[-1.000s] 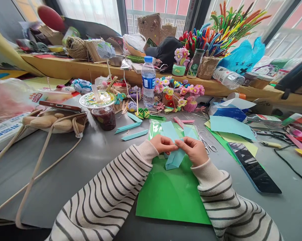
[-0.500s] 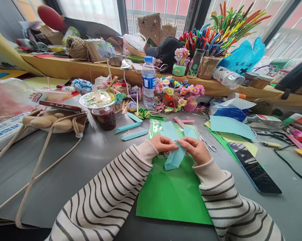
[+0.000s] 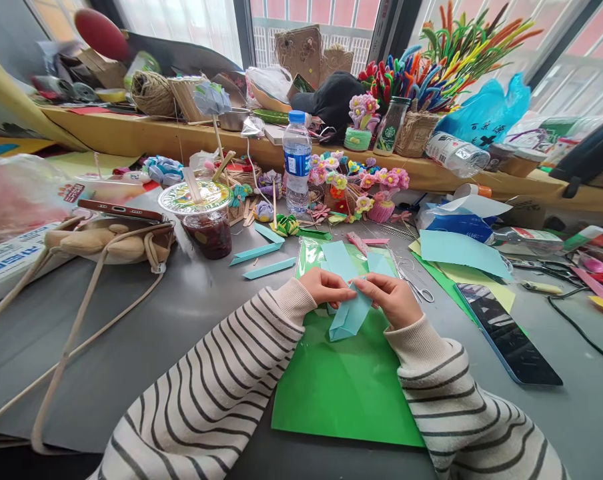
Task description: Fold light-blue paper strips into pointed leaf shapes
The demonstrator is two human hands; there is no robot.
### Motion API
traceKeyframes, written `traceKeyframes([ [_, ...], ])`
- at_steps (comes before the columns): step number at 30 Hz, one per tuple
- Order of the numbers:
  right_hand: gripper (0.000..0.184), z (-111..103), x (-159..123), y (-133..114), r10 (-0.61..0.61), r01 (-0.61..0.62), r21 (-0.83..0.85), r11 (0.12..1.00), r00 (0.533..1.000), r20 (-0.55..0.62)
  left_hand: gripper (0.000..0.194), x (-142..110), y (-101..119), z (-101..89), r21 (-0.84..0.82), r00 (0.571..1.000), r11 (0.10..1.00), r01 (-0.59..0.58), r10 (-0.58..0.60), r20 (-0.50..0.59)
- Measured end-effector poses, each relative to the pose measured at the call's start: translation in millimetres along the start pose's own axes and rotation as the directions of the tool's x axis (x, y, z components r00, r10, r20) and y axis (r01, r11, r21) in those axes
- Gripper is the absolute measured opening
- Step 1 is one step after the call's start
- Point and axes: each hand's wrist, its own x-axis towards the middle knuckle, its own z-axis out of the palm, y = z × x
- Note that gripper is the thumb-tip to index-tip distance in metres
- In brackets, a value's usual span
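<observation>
Between my hands is a light-blue folded paper strip (image 3: 350,320), its lower end hanging toward me with creases showing. My left hand (image 3: 329,287) pinches its upper left edge, and my right hand (image 3: 389,297) pinches the upper right corner. Both sets of fingertips nearly meet. Beneath them lies a green sheet (image 3: 349,393) in a clear sleeve. On its far part rest a flat light-blue paper piece (image 3: 336,259) and another blue piece (image 3: 380,264), partly hidden by my hands. Folded blue strips (image 3: 269,268) lie on the table to the left.
At left stand a drink cup (image 3: 209,230) and a tan bag (image 3: 111,247) with a phone on it. A water bottle (image 3: 297,167) and crocheted flowers (image 3: 361,183) are behind. To the right are small scissors (image 3: 423,292), blue paper (image 3: 461,255) and a black phone (image 3: 506,337).
Almost nothing differs. My fingertips shift very slightly at the top of the paper strip, which stays in both hands.
</observation>
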Motion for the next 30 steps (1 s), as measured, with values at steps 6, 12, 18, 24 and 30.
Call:
traceKeyframes([
  [6, 0.023, 1, -2, -1, -0.016, 0.016, -0.003, 1.000, 1.000, -0.002, 0.029, 0, -1, -0.8, 0.001, 1.000, 1.000, -0.014, 0.014, 0.016],
  [12, 0.020, 1, -2, -1, -0.017, 0.017, 0.021, 1.000, 1.000, -0.004, 0.027, 2, -3, -0.2, -0.017, 0.999, 0.999, -0.031, 0.031, 0.025],
  [18, 0.025, 1, -1, -1, -0.008, 0.008, -0.009, 1.000, 0.999, 0.046, 0.025, 0, -1, -0.4, -0.016, 0.998, 1.000, -0.020, 0.021, 0.056],
  [24, 0.026, 2, -1, 1, -0.034, 0.030, -0.060, 0.998, 0.997, -0.073, 0.024, 4, -8, -0.2, -0.077, 0.998, 0.997, -0.021, 0.025, 0.053],
  [30, 0.026, -6, 3, 3, -0.027, 0.038, 0.023, 0.999, 0.933, -0.359, 0.025, 7, -10, -1.3, -0.168, 0.990, 0.985, -0.043, 0.020, -0.139],
])
